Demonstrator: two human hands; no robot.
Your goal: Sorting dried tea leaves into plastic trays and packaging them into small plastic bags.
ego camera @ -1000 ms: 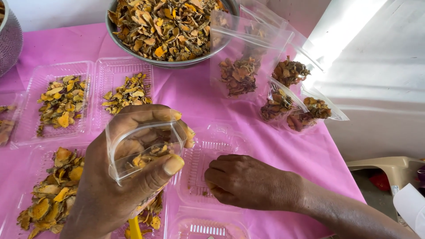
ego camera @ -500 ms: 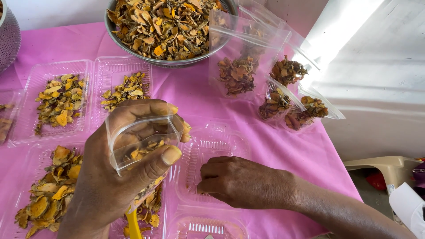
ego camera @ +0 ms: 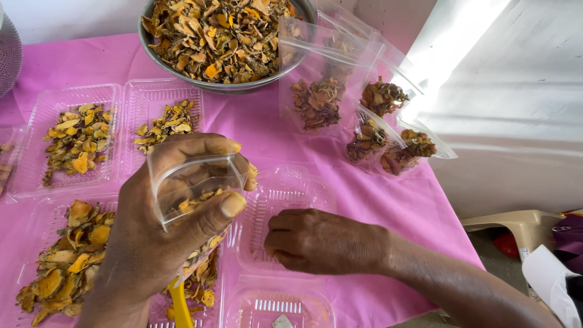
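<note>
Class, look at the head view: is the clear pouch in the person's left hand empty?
No: the clear pouch gripped by the left hand holds some yellow-orange dried slices at its bottom.

Pouch (ego camera: 194,182): clear glossy plastic film, held in the left hand (ego camera: 164,237).
Clamshell trays (ego camera: 285,206): thin transparent plastic, ribbed and shiny — the right hand (ego camera: 322,240) rests in one.
Dried slices (ego camera: 67,255): matt, rough, wrinkled — orange-yellow.
Bowl (ego camera: 152,48): smooth grey metal, dull sheen.
Tablecloth (ego camera: 255,133): pink cloth, matt, slightly creased.
Filled bags (ego camera: 316,91): glossy clear plastic.
</note>
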